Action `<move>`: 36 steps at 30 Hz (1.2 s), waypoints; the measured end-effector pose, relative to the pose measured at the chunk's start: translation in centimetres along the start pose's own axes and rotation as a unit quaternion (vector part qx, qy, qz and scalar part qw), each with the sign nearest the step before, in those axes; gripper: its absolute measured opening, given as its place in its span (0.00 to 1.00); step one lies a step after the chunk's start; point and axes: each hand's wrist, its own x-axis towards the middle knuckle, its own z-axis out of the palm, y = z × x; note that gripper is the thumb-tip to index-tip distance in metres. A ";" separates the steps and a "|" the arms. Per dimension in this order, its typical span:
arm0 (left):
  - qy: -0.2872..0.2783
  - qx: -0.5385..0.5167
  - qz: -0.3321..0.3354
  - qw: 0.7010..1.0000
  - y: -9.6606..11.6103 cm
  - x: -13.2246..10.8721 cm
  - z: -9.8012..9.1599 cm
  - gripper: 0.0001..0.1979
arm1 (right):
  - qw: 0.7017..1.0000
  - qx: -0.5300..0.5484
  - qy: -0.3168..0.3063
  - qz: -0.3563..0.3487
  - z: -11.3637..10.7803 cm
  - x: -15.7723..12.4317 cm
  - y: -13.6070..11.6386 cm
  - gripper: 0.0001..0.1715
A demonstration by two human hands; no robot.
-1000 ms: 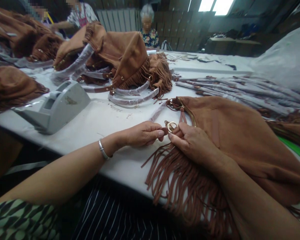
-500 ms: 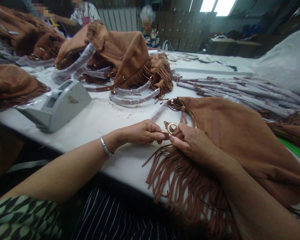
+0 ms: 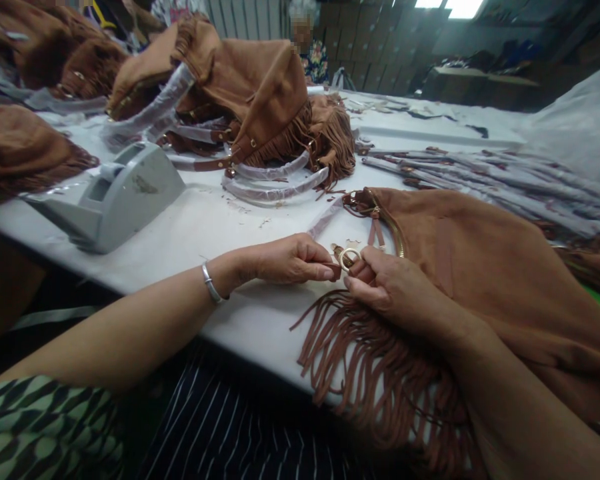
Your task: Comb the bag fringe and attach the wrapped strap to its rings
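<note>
A brown fringed handbag (image 3: 485,260) lies on the table, its gold zipper (image 3: 394,233) side toward my hands. Between thumb and fingers my left hand (image 3: 303,259) pinches the end of a brown leather strap (image 3: 335,268), right beside a gold ring (image 3: 349,259). My right hand (image 3: 387,277) is closed on a brown leather tab (image 3: 362,270) that meets the ring from the other side. Whether the strap end passes through the ring I cannot tell. Long fringe (image 3: 350,353) hangs under my right hand and over the table's front edge.
To the left stands a grey tape dispenser (image 3: 130,193). Behind it are piled brown bags (image 3: 260,87) with plastic-wrapped handles (image 3: 280,193). Several wrapped straps (image 3: 480,173) lie at the back right of the white table (image 3: 260,313). A person (image 3: 315,60) is across the table.
My left hand has brought the strap end a little closer to the ring. The whole view has shifted slightly. My right hand keeps its hold on the tab.
</note>
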 end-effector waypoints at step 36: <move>0.052 0.013 0.050 0.997 -0.1 0.2 0.8 0.12 | 1.000 0.005 0.018 0.006 0.0 -0.2 -0.5 0.05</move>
